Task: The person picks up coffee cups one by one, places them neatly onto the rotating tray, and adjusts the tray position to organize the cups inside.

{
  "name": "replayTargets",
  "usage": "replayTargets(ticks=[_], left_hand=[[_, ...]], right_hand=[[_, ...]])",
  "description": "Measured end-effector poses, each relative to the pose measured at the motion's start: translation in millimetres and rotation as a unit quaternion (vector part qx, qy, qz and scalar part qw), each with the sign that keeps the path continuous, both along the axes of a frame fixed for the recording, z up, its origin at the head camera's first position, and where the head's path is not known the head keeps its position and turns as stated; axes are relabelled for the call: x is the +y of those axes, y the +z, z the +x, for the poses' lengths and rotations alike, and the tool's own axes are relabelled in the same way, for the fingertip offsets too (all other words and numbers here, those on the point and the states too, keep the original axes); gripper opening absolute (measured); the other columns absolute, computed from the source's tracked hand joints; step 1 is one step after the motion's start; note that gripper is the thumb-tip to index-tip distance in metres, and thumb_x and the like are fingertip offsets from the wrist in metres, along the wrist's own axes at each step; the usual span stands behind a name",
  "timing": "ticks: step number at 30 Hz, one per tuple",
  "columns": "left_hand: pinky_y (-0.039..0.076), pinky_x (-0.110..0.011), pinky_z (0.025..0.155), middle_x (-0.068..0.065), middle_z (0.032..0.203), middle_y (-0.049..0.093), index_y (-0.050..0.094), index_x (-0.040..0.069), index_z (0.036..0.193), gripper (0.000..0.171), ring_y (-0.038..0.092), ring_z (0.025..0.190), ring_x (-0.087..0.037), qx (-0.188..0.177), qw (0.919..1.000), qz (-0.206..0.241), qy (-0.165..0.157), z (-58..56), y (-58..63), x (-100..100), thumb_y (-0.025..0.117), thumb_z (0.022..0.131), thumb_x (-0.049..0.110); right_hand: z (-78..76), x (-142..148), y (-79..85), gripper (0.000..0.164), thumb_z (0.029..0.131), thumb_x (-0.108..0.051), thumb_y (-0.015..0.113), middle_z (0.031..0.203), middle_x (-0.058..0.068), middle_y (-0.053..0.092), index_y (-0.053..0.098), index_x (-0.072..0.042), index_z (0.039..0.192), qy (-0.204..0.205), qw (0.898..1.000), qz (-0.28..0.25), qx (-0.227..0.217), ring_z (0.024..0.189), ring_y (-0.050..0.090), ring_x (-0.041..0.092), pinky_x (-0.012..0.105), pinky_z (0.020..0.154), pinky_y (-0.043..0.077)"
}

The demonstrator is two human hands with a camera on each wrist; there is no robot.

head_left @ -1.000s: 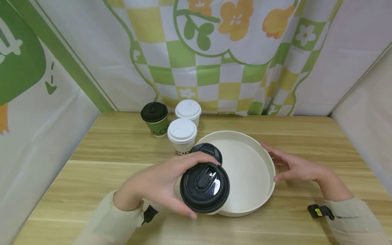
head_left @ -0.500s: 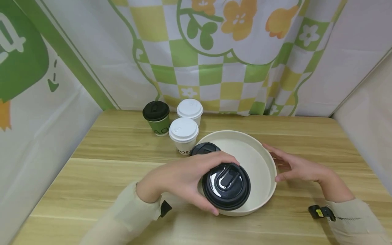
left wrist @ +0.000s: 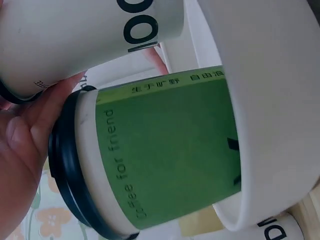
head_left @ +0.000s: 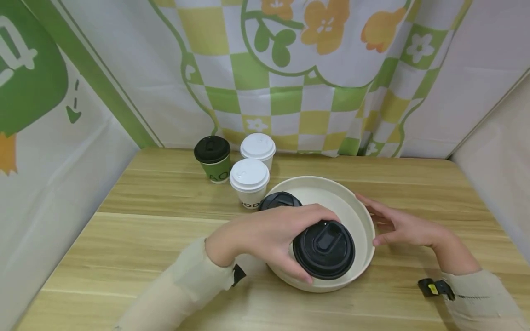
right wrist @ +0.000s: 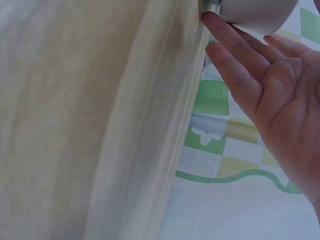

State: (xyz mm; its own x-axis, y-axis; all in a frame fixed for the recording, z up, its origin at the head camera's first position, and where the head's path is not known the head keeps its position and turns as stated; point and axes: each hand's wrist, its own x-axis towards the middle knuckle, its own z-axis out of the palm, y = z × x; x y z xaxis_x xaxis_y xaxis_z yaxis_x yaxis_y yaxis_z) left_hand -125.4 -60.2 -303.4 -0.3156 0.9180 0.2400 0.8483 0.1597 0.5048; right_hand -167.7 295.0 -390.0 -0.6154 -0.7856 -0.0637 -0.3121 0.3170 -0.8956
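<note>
My left hand [head_left: 269, 232] grips a white paper coffee cup [left wrist: 95, 40] with a black lid [head_left: 325, 250], held over a round cream tray [head_left: 341, 202]. Behind that hand, a green paper cup [left wrist: 167, 150] with a black lid of its own stands inside the tray at its left side. The left wrist view shows the green cup's base hidden by the tray wall. At the tray's right side, the fingertips and thumb of my right hand [head_left: 399, 225] rest against the outer wall, fingers extended. In the right wrist view that hand [right wrist: 280, 95] reaches toward the pale tray wall [right wrist: 262, 12].
Behind and left of the tray stand two white-lidded paper cups, a nearer one [head_left: 250, 179] and a farther one [head_left: 258, 149]. Another green cup [head_left: 213, 158] with a black lid is beside them. A checkered curtain [head_left: 285, 101] hangs behind the wooden table [head_left: 157, 202].
My left hand has carried the white cup rightward, from the tray's left edge to over its middle. My right hand has stayed at the tray's right side.
</note>
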Motion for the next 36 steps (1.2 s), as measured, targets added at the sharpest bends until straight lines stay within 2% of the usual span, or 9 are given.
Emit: replayTargets(ticks=[5, 10, 17, 22, 26, 29, 30, 33, 36], left_hand=[[0.036, -0.016, 0.110, -0.001, 0.136, 0.053, 0.040, 0.007, 0.142, 0.092, 0.049, 0.125, -0.005, -0.001, 0.9996, -0.020, -0.018, -0.6, 1.5, 7, 0.087, 0.072, 0.045], [0.036, -0.015, 0.109, -0.002, 0.138, 0.049, 0.040, 0.007, 0.141, 0.088, 0.048, 0.125, -0.006, -0.011, 0.9990, -0.034, -0.028, -1.1, 1.9, 10, 0.086, 0.074, 0.042], [0.033, -0.016, 0.113, -0.004, 0.138, 0.050, 0.041, 0.005, 0.140, 0.089, 0.047, 0.128, -0.008, 0.007, 0.9985, -0.034, -0.041, -4.3, 0.9, 14, 0.086, 0.074, 0.044], [0.039, -0.019, 0.109, 0.000, 0.139, 0.052, 0.041, 0.008, 0.142, 0.094, 0.050, 0.126, -0.007, 0.007, 0.9971, -0.069, -0.032, -4.4, 1.8, 14, 0.088, 0.071, 0.046], [0.041, -0.039, 0.113, 0.005, 0.143, 0.050, 0.042, 0.012, 0.144, 0.095, 0.050, 0.129, -0.007, 0.014, 0.9926, -0.121, -0.006, -1.8, 2.9, 16, 0.088, 0.069, 0.048], [0.035, -0.052, 0.116, 0.007, 0.145, 0.049, 0.041, 0.014, 0.145, 0.096, 0.047, 0.134, -0.007, 0.021, 0.9880, -0.153, 0.010, 0.3, 3.4, 17, 0.088, 0.069, 0.049], [0.034, -0.053, 0.117, 0.007, 0.145, 0.049, 0.041, 0.015, 0.145, 0.096, 0.047, 0.134, -0.007, 0.024, 0.9868, -0.160, 0.013, 0.8, 3.2, 17, 0.088, 0.069, 0.049], [0.032, -0.054, 0.118, 0.008, 0.145, 0.049, 0.041, 0.017, 0.145, 0.096, 0.046, 0.135, -0.005, 0.032, 0.9841, -0.173, 0.021, 2.1, 2.3, 18, 0.088, 0.068, 0.050], [0.031, -0.055, 0.118, 0.008, 0.146, 0.048, 0.040, 0.017, 0.146, 0.097, 0.043, 0.137, -0.004, 0.035, 0.9821, -0.183, 0.028, 2.9, 2.1, 18, 0.088, 0.068, 0.050]], right_hand=[[1.1, -1, 1.6, 0.098, 0.089, -0.003, 0.070, 0.159, 0.033, 0.014, 0.003, -0.008, 0.160, -0.006, 1.000, 0.009, -0.005, 0.132, 0.041, -0.008, 0.015, 0.102, 0.042], [1.5, -1, 1.4, 0.098, 0.089, -0.003, 0.070, 0.157, 0.038, 0.012, 0.003, -0.007, 0.160, -0.007, 1.000, 0.005, -0.004, 0.132, 0.042, -0.008, 0.015, 0.102, 0.042], [1.5, -1, 2.1, 0.098, 0.089, -0.003, 0.070, 0.159, 0.035, 0.009, 0.003, -0.007, 0.160, -0.009, 1.000, 0.008, -0.004, 0.132, 0.042, -0.008, 0.016, 0.102, 0.043], [1.3, -1, 1.3, 0.098, 0.089, -0.003, 0.070, 0.160, 0.034, 0.008, 0.003, -0.008, 0.160, -0.011, 1.000, 0.012, -0.005, 0.132, 0.042, -0.007, 0.016, 0.101, 0.044], [1.7, -1, 0.7, 0.098, 0.088, -0.003, 0.070, 0.160, 0.035, 0.007, 0.003, -0.006, 0.160, -0.011, 1.000, 0.009, -0.001, 0.132, 0.041, -0.009, 0.015, 0.102, 0.043], [2.2, -1, 1.0, 0.098, 0.088, -0.002, 0.070, 0.159, 0.036, 0.008, 0.003, -0.005, 0.160, -0.008, 1.000, 0.004, 0.009, 0.132, 0.041, -0.008, 0.014, 0.103, 0.042], [2.3, -1, 0.9, 0.097, 0.088, -0.002, 0.070, 0.159, 0.035, 0.010, 0.004, -0.004, 0.159, -0.006, 1.000, 0.002, 0.012, 0.132, 0.041, -0.008, 0.014, 0.103, 0.041], [2.6, -1, 0.8, 0.097, 0.089, -0.002, 0.070, 0.163, 0.025, 0.014, 0.004, -0.005, 0.160, -0.003, 1.000, -0.001, 0.018, 0.133, 0.042, -0.006, 0.014, 0.104, 0.040], [2.7, -1, 0.1, 0.097, 0.089, -0.002, 0.070, 0.165, 0.008, 0.018, 0.004, -0.006, 0.160, -0.002, 1.000, -0.003, 0.018, 0.134, 0.042, -0.006, 0.015, 0.104, 0.040]])
